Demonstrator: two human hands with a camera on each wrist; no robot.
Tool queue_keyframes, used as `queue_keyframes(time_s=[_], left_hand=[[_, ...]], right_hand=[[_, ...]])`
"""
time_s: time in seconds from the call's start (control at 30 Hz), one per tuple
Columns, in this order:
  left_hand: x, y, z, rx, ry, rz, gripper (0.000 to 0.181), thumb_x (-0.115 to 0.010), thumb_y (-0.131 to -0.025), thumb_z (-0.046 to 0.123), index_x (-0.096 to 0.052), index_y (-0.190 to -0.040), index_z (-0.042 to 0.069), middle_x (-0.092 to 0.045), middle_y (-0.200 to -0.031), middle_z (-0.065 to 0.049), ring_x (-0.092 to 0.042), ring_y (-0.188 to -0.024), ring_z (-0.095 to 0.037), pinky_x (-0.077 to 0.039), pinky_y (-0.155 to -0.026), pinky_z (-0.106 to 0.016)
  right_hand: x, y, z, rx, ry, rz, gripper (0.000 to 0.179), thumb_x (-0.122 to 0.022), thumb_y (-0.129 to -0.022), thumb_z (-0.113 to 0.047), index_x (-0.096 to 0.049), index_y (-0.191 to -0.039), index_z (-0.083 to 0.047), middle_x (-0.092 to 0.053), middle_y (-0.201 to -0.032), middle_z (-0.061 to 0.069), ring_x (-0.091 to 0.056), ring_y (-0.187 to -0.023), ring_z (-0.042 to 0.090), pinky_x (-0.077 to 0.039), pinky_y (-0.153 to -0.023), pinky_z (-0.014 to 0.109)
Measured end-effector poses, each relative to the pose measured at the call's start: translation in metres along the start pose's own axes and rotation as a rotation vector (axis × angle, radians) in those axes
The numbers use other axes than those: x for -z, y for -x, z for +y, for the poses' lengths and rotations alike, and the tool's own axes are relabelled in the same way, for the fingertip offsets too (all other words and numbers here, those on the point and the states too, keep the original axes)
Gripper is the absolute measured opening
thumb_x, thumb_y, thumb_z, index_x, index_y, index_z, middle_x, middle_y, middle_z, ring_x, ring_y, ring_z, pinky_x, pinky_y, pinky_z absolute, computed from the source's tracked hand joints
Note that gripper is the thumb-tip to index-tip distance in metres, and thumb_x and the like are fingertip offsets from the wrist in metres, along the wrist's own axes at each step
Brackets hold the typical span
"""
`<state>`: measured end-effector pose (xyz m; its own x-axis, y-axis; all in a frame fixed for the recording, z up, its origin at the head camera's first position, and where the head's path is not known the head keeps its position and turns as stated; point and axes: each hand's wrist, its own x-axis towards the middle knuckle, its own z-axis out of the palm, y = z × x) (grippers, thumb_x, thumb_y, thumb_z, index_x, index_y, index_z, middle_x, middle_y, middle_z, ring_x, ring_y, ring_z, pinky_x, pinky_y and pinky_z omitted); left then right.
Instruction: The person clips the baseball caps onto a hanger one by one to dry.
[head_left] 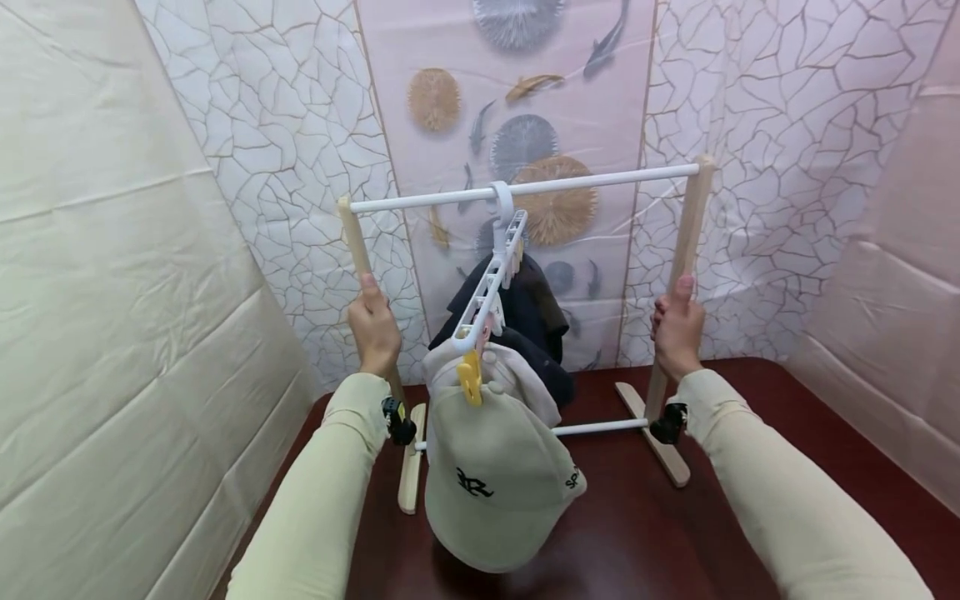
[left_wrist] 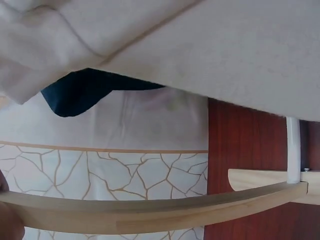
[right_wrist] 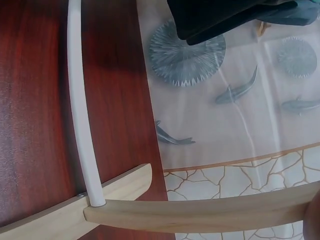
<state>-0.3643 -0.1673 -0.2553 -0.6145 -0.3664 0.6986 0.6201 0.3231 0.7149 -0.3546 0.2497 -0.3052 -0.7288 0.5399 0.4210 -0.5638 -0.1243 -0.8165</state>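
Note:
My left hand [head_left: 374, 327] grips the left wooden post of a small hanging rack, and my right hand [head_left: 678, 327] holds the right post [head_left: 692, 218] at about the same height. A white top bar [head_left: 600, 180] joins the posts. From it hangs a white clip hanger [head_left: 487, 292], pointing toward me. A beige cap [head_left: 495, 475] with a dark emblem hangs nearest, pinched by a yellow clip [head_left: 470, 379]. Behind it hang a paler cap [head_left: 517, 371] and several dark caps [head_left: 536, 292]. In the left wrist view, pale cap fabric [left_wrist: 240, 55] fills the upper part.
The rack's wooden feet [head_left: 663, 450] stand on a dark red table [head_left: 600, 517], with a white lower bar [head_left: 600, 428] between them. A patterned backdrop [head_left: 765, 167] rises behind. Beige cloth walls [head_left: 112, 292] flank both sides.

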Motion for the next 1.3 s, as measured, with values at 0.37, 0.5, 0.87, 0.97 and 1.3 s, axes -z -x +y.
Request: queue_keyframes(time_s=[0.37,0.5,0.87,0.97,1.3], left_hand=[[0.004,-0.004,0.029,-0.01,-0.05,0.089,0.036,-0.043,-0.111,0.051,-0.051,-0.098,0.018,-0.048,-0.09,0.005,-0.047,-0.08,-0.012,-0.039,-0.072,-0.028],[0.015,0.005,0.063,-0.174,0.031,0.124,0.024,-0.051,-0.107,0.037,-0.051,-0.11,0.013,-0.049,-0.102,0.005,-0.049,-0.097,-0.013,-0.039,-0.089,-0.031],[0.023,0.083,0.165,-0.105,0.007,-0.402,0.087,-0.065,-0.089,0.078,-0.049,-0.143,0.012,-0.061,-0.139,-0.008,-0.06,-0.129,-0.024,-0.05,-0.106,-0.049],[0.021,0.093,0.173,-0.077,-0.064,-0.419,0.087,-0.081,-0.085,0.064,-0.046,-0.149,0.015,-0.062,-0.141,-0.003,-0.065,-0.121,-0.022,-0.052,-0.1,-0.045],[0.02,0.08,0.15,-0.048,-0.048,-0.375,0.035,-0.083,-0.094,0.025,-0.075,-0.124,0.008,-0.078,-0.113,-0.006,-0.071,-0.095,-0.017,-0.052,-0.081,-0.029]], right_hand=[[-0.004,-0.005,-0.004,0.122,0.153,0.065,0.071,-0.035,-0.113,-0.053,-0.045,-0.053,-0.017,-0.043,-0.047,-0.011,-0.038,-0.043,0.002,-0.029,-0.041,0.02],[-0.006,-0.012,-0.002,0.164,0.203,0.097,0.07,-0.035,-0.115,-0.046,-0.047,-0.053,-0.016,-0.044,-0.047,-0.012,-0.039,-0.044,0.0,-0.03,-0.045,0.02],[-0.002,-0.013,0.005,0.176,0.202,0.103,0.068,-0.036,-0.114,-0.047,-0.048,-0.055,-0.017,-0.044,-0.048,-0.013,-0.039,-0.044,0.002,-0.029,-0.045,0.021],[-0.007,-0.007,0.006,0.164,0.186,0.081,0.067,-0.033,-0.116,-0.042,-0.044,-0.055,-0.017,-0.041,-0.047,-0.013,-0.036,-0.044,0.001,-0.026,-0.045,0.02],[-0.001,0.022,-0.024,0.132,0.159,-0.055,0.067,-0.031,-0.116,-0.041,-0.038,-0.057,-0.01,-0.038,-0.046,-0.01,-0.033,-0.04,0.0,-0.025,-0.04,0.018]])
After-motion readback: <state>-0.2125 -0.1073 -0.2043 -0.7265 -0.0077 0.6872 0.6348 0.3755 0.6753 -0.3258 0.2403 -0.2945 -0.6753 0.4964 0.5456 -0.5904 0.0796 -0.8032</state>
